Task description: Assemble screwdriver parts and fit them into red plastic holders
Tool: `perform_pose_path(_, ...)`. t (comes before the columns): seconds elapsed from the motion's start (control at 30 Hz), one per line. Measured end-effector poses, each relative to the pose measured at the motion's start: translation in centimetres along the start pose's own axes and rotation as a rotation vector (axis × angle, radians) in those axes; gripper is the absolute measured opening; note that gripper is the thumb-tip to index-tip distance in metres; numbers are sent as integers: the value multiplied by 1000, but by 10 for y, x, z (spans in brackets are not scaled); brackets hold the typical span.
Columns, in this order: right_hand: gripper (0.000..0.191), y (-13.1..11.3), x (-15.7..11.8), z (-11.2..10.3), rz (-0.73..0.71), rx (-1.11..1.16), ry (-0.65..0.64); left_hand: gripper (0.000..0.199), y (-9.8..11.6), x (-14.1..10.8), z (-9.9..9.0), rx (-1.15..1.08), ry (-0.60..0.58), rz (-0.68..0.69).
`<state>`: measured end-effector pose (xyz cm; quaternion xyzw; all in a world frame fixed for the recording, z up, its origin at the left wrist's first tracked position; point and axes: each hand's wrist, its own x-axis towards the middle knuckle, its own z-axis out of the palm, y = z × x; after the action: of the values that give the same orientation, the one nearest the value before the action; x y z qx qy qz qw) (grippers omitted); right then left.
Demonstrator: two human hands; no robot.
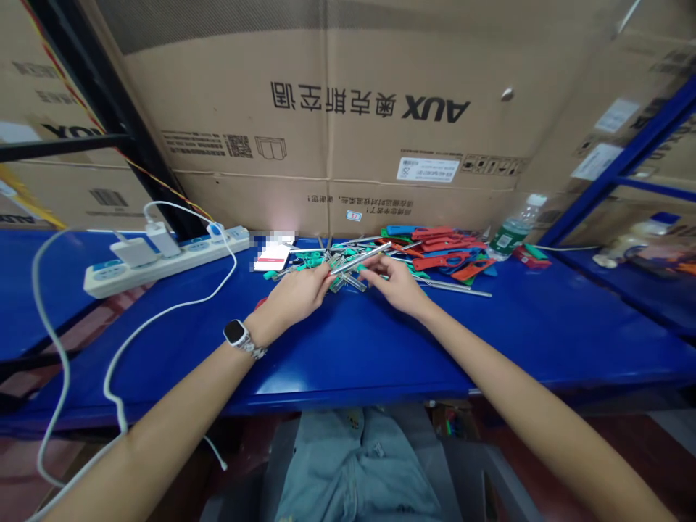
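A shiny silver metal tube (pixel 362 259) slants up to the right above a jumbled pile. Its lower end is in my left hand (pixel 304 290), whose fingers are closed round it. Close to the tube's right side, my right hand (pixel 399 284) is pinched, and a small green plastic piece (pixel 362 268) shows at its fingertips. Whether the green piece touches the tube, I cannot tell. Under and behind both hands lie green plastic parts (pixel 309 259) and thin metal rods (pixel 462 288). Several red and blue plastic handles (pixel 449 250) are heaped right of my right hand.
A white power strip (pixel 185 255) with plugged-in chargers and a loose white cable (pixel 163 308) lies at the left of the blue table (pixel 348 355). A clear bottle (pixel 514 230) with a green label stands behind right. A large cardboard sheet (pixel 348 145) walls the back.
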<state>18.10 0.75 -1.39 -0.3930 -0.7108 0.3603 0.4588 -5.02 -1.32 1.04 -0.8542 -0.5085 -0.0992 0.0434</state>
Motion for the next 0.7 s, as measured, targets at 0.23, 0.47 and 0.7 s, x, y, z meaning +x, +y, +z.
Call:
perform_pose_path(0.23, 28, -10, 6, -15, 268, 540, 292, 34, 9, -3, -1, 106, -61, -15)
perform_pose_path(0.47, 30, -9, 8, -13, 274, 514, 473, 34, 10, -5, -5, 74, -43, 7)
perform_pose_path(0.7, 44, -5, 9, -13, 90, 440, 496, 34, 10, -6, -8, 38, -64, 3)
